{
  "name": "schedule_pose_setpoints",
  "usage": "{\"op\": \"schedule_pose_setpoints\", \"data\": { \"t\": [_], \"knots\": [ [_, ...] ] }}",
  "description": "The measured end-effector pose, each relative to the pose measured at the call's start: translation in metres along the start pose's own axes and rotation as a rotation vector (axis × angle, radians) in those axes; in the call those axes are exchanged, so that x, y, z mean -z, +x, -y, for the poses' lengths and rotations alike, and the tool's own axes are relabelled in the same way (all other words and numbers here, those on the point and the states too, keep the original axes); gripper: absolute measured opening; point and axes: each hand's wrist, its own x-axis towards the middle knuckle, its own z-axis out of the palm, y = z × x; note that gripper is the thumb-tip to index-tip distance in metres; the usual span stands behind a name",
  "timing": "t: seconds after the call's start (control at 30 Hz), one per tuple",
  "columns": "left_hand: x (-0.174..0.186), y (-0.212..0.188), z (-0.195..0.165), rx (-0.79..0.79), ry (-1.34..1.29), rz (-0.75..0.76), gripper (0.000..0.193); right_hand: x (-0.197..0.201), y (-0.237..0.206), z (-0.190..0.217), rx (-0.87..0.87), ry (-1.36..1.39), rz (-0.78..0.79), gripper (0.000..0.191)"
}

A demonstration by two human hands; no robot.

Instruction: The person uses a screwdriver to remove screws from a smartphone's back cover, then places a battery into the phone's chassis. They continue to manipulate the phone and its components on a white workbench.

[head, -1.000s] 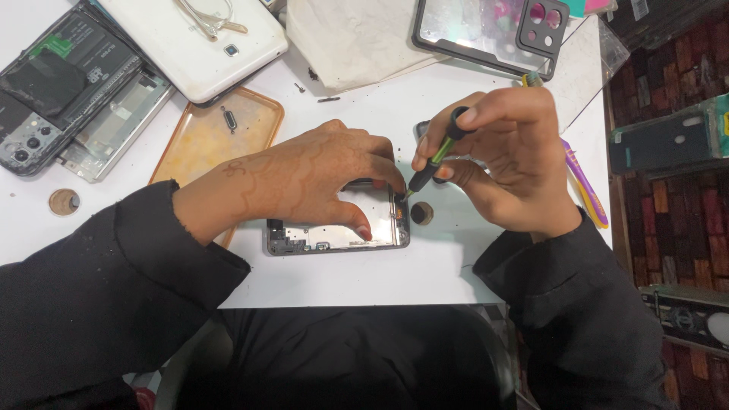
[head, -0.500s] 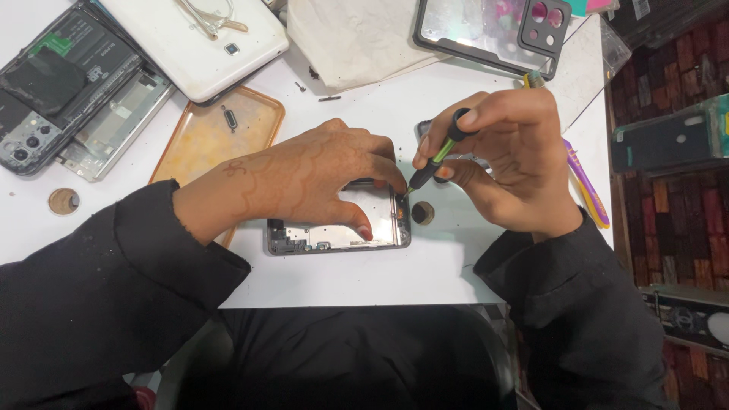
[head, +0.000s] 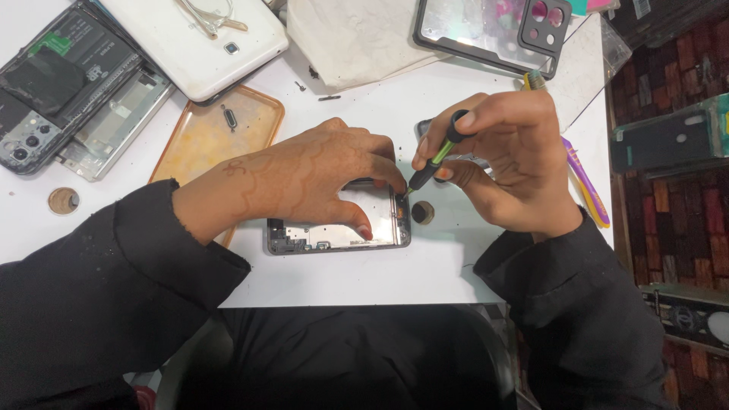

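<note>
head view: right hand [head: 509, 163] pinches a green-black screwdriver [head: 434, 156], tip seemingly touching the opened phone [head: 334, 234] at its right edge. left hand [head: 304, 178] lies spread, pressing that phone onto the white table [head: 342, 277]; orange case [head: 205, 137] beside.
</note>
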Motion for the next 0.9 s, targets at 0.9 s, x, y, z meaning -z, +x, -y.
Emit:
{"op": "schedule_pose_setpoints", "data": {
  "t": [0.9],
  "knots": [
    [0.000,0.000,-0.007,0.067,0.050,0.036,0.056,0.001,0.001,0.011,-0.013,0.038,0.044,0.058]
  ]
}}
